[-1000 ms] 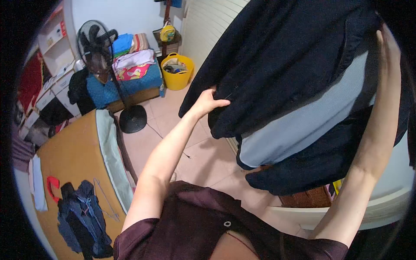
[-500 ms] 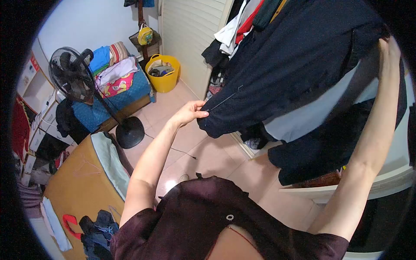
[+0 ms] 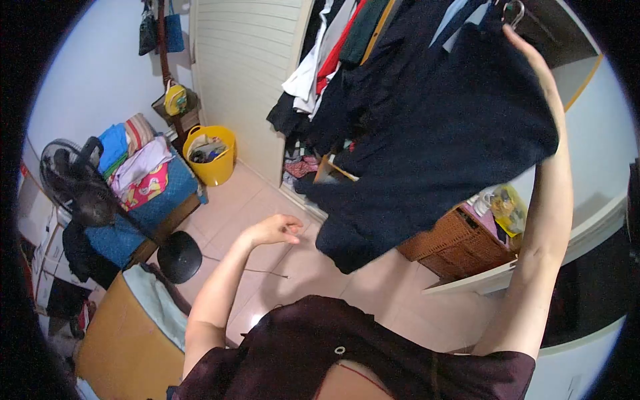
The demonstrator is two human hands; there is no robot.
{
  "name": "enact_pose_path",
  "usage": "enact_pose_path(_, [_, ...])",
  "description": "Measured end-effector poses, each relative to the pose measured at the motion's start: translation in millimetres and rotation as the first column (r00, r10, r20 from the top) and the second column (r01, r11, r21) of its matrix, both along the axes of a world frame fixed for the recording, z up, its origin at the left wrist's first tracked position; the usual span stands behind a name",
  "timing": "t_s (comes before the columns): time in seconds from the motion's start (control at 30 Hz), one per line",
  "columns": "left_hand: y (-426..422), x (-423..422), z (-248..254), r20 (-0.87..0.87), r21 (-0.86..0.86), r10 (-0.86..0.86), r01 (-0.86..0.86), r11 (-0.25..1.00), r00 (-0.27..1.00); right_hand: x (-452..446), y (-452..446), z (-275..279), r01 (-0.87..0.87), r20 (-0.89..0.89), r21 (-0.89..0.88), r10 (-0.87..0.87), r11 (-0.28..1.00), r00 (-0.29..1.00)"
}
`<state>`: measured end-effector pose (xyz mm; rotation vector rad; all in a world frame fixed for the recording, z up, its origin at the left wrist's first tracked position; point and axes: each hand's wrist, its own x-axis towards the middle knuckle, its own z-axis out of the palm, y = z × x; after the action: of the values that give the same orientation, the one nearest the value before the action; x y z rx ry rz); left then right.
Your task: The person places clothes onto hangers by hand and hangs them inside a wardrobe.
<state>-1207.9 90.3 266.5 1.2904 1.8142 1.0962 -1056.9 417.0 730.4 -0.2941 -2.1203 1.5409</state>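
At two o'clock, the navy jacket hangs by the right hand (grip hidden; I cannot tell); toward eight, the left hand is empty, fingers apart. Hanging seems in hand, calling for a steadied hanger hook.

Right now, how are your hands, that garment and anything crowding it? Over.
Left hand empty. Right hand at top of dark garment, grip unclear. Other clothes hanging alongside.

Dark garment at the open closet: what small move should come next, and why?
Probably ease the right hand inward, toward the hanging clothes: it is raised at the top of the dark garment, a hanger hook shows by its fingertips, and the left hand is empty, apart from the cloth.
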Motion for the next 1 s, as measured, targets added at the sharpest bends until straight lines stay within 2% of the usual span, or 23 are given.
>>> enact_pose_path(0.03, [-3.3,-8.8,-3.1,-0.002,0.012,-0.014,0.014,1.000,1.000,-3.0,8.6,-3.3,0.187,-0.089,0.304,-0.168,0.934,0.982])
enact_pose_path(0.07, [-6.9,-16.6,-7.5,-0.045,0.001,-0.006,0.006,1.000,0.999,-4.1,17.7,-8.8,0.366,-0.219,0.556,-0.293,0.746,0.931])
enact_pose_path(0.1, [-9.3,-24.0,-10.8,-0.088,-0.010,0.001,-0.002,1.000,0.996,-1.1,22.2,-5.8,0.130,0.007,0.600,-0.167,0.790,0.986])
enact_pose_path(0.13, [-11.4,-30.0,-11.2,-0.088,-0.004,-0.012,0.012,1.000,0.996,1.9,26.9,-2.8,-0.114,0.237,0.590,-0.036,0.799,0.971])
enact_pose_path(0.2, [-14.5,-38.7,-8.3,-0.119,-0.038,0.123,-0.128,0.991,0.985,1.5,33.0,-12.9,-0.066,0.206,0.621,-0.082,0.781,0.975])
enact_pose_path(0.23, [-12.9,-41.8,-2.9,-0.143,-0.050,0.158,-0.166,0.985,0.977,4.5,28.3,-17.0,0.042,0.135,0.670,-0.177,0.741,0.975])
enact_pose_path(0.27, [-9.7,-46.9,-2.2,-0.140,-0.049,0.152,-0.160,0.986,0.978,4.7,31.0,-16.5,0.044,0.138,0.671,-0.183,0.740,0.973])
enact_pose_path(0.33, [-3.1,-55.3,5.8,-0.154,0.025,0.293,-0.293,0.956,0.944,7.1,39.3,-15.5,0.141,0.069,0.665,-0.248,0.733,0.966])
enact_pose_path(0.37, [-1.9,-59.0,10.8,-0.164,0.095,0.320,-0.308,0.947,0.933,7.5,43.4,-15.3,0.144,0.071,0.666,-0.254,0.732,0.965])
enact_pose_path(0.4, [0.8,-63.2,15.7,-0.163,0.094,0.314,-0.302,0.949,0.935,8.0,46.2,-15.7,0.170,0.037,0.685,-0.266,0.708,0.963])
enact_pose_path(0.47, [7.9,-72.7,25.9,-0.183,0.271,0.422,-0.368,0.890,0.888,10.1,51.7,-12.6,0.200,0.002,0.703,-0.284,0.682,0.959])
enact_pose_path(0.53, [14.8,-76.5,46.7,-0.164,0.280,0.441,-0.387,0.879,0.882,10.9,48.3,-9.6,0.219,0.001,0.693,-0.305,0.687,0.952])
enact_pose_path(0.57, [19.4,-77.5,58.2,-0.147,0.311,0.474,-0.414,0.855,0.868,14.6,39.8,-10.0,0.272,-0.034,0.748,-0.375,0.606,0.927])
enact_pose_path(0.6, [24.0,-78.6,69.4,-0.128,0.341,0.508,-0.443,0.829,0.852,13.9,41.1,-7.4,0.271,-0.031,0.746,-0.375,0.608,0.927])
enact_pose_path(0.63, [29.1,-79.3,81.0,-0.129,0.335,0.508,-0.445,0.831,0.852,11.9,44.4,-6.0,0.235,-0.012,0.743,-0.338,0.626,0.941])
enact_pose_path(0.67, [35.7,-79.0,92.9,-0.209,0.444,0.538,-0.410,0.796,0.817,10.5,47.8,-5.0,0.197,0.007,0.739,-0.300,0.644,0.954])
enact_pose_path(0.73, [51.3,-81.0,112.3,-0.335,0.600,0.607,-0.334,0.727,0.720,5.3,31.0,-6.8,0.199,0.002,0.762,-0.309,0.617,0.951])
enact_pose_path(0.77, [59.4,-81.5,119.9,-0.381,0.649,0.643,-0.302,0.698,0.665,2.1,26.6,-7.9,0.186,-0.026,0.776,-0.264,0.603,0.964])
enact_pose_path(0.8, [67.3,-77.1,128.6,-0.382,0.649,0.641,-0.301,0.699,0.665,-0.2,21.6,-8.1,0.175,-0.054,0.791,-0.218,0.587,0.974])
enact_pose_path(0.87, [83.7,-68.4,145.7,-0.291,0.638,0.719,-0.432,0.637,0.631,-1.8,7.6,-5.0,0.137,-0.016,0.789,-0.203,0.598,0.979])
enact_pose_path(0.93, [96.5,-66.0,155.4,-0.169,0.623,0.627,-0.411,0.665,0.760,-3.9,-1.0,0.3,0.072,0.020,0.813,-0.150,0.577,0.988])
enact_pose_path(0.97, [103.5,-62.0,158.8,-0.094,0.691,0.634,-0.408,0.597,0.767,-2.9,-4.2,8.4,0.022,0.087,0.819,-0.163,0.573,0.983])
enact_pose_path(1.0, [104.9,-64.7,158.8,-0.095,0.692,0.636,-0.409,0.595,0.766,-2.5,-7.5,11.3,0.022,0.086,0.819,-0.161,0.573,0.983])
